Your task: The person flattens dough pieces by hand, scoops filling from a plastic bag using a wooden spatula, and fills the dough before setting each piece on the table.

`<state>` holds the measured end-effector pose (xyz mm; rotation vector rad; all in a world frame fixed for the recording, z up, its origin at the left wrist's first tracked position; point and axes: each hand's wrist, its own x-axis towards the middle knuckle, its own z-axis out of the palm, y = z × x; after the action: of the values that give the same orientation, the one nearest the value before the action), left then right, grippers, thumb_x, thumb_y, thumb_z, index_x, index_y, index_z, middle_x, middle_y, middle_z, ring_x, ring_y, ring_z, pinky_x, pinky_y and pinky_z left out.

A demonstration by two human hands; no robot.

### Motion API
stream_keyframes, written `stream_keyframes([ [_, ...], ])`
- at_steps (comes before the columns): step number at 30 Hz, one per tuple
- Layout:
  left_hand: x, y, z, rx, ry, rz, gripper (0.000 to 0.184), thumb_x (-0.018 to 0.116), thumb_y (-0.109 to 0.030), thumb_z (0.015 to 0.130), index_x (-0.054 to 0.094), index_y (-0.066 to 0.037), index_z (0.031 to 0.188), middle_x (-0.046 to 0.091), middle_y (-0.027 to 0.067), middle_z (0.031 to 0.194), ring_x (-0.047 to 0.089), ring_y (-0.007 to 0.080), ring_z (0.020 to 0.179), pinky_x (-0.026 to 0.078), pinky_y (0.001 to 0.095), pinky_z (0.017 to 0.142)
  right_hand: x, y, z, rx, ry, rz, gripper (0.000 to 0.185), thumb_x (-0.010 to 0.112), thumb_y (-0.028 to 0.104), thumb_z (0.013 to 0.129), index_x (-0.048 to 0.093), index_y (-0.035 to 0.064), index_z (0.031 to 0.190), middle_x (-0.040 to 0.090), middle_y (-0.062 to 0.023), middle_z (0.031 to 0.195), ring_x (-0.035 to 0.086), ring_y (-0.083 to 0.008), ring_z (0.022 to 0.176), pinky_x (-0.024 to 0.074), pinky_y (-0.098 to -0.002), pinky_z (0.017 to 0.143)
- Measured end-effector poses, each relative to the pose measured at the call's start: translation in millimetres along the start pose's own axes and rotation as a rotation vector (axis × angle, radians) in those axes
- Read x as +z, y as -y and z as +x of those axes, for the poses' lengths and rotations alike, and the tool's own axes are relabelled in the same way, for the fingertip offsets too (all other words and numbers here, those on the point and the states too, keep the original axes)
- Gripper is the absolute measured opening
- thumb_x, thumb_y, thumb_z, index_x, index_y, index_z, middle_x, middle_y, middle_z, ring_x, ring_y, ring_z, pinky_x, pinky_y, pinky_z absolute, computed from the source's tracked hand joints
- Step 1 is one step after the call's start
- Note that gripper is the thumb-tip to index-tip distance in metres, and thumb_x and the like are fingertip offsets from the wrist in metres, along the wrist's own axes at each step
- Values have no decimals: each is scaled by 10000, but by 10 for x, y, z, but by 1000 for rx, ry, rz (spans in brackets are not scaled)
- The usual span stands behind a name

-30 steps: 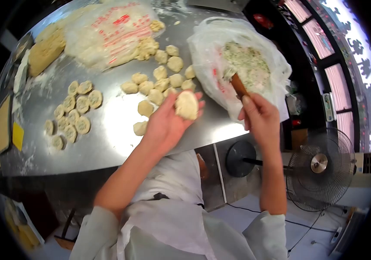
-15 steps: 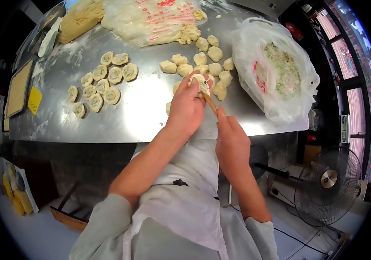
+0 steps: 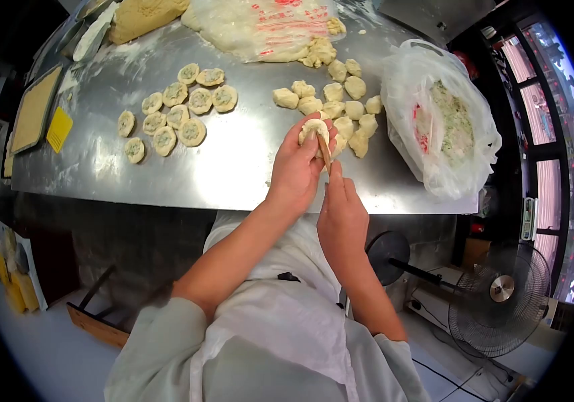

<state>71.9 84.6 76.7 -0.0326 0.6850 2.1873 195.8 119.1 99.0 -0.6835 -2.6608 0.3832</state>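
Note:
Cupped around a piece of dough (image 3: 313, 128), my left hand (image 3: 296, 167) is over the front part of the metal table, its thumb on the dough. My right hand (image 3: 342, 211) grips a wooden stick (image 3: 326, 155), whose upper end lies against the dough. Whatever filling is inside the dough is hidden. Just beyond my hands lie several plain dough pieces (image 3: 334, 92). Several filled dough rounds (image 3: 177, 115) rest to the left. On the right, an open plastic bag (image 3: 411, 100) holds a pale filling flecked with green (image 3: 453, 120).
A printed plastic sheet (image 3: 260, 30) covers dough at the back of the metal table (image 3: 233, 184). A yellow scraper (image 3: 59, 129) and a tray (image 3: 35, 110) are at the left. Below the table stand a fan (image 3: 501, 288) and a wooden stool (image 3: 96, 325).
The stick has moved left from the filling bag to the dough in my left hand. The dough now looks folded around the stick's end. The view has shifted, too.

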Motion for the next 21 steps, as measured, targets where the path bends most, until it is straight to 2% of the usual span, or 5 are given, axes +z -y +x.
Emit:
stream_keyframes([
  [5, -220, -190, -38, -100, -69, -326, 441, 392, -309, 1128, 459, 10, 1425, 542, 201, 1401, 508, 338, 1355, 438, 451, 1141, -54, 35, 7, -63, 161, -89, 561, 594, -35, 883, 517, -23, 1438, 610, -132, 935, 640, -310, 771, 545, -416, 655],
  [8, -494, -437, -61, -30, 8, -294, 451, 409, -341, 1121, 477, 7, 1399, 532, 208, 1421, 517, 346, 1335, 439, 457, 1126, -95, -160, -39, -117, 119, 362, 437, 613, -21, 925, 603, -19, 1363, 667, -150, 922, 633, -315, 738, 543, -368, 678],
  [11, -797, -677, -217, -82, -91, -187, 442, 423, -328, 1117, 478, 16, 1390, 524, 212, 1440, 514, 344, 1337, 433, 450, 1130, -213, -108, -44, 393, 272, 809, 272, 586, 40, 1019, 644, -18, 1277, 698, -49, 870, 554, -104, 617, 476, -248, 592],
  [13, -892, -882, -411, -110, -156, -274, 401, 424, -275, 1116, 484, 27, 1373, 539, 212, 1413, 538, 341, 1287, 442, 457, 1119, -142, -119, -49, 520, 327, 968, 223, 553, 70, 1050, 635, -14, 1240, 669, -19, 829, 499, -29, 591, 411, -214, 538],
  [21, -1361, -1797, -860, 336, -372, 251, 434, 501, -234, 1091, 461, 65, 1403, 541, 201, 1369, 539, 323, 1272, 436, 439, 1111, 105, 19, -70, 509, 552, 1239, 237, 566, 201, 1076, 629, -26, 1107, 654, -42, 736, 478, -48, 501, 375, -205, 477],
])
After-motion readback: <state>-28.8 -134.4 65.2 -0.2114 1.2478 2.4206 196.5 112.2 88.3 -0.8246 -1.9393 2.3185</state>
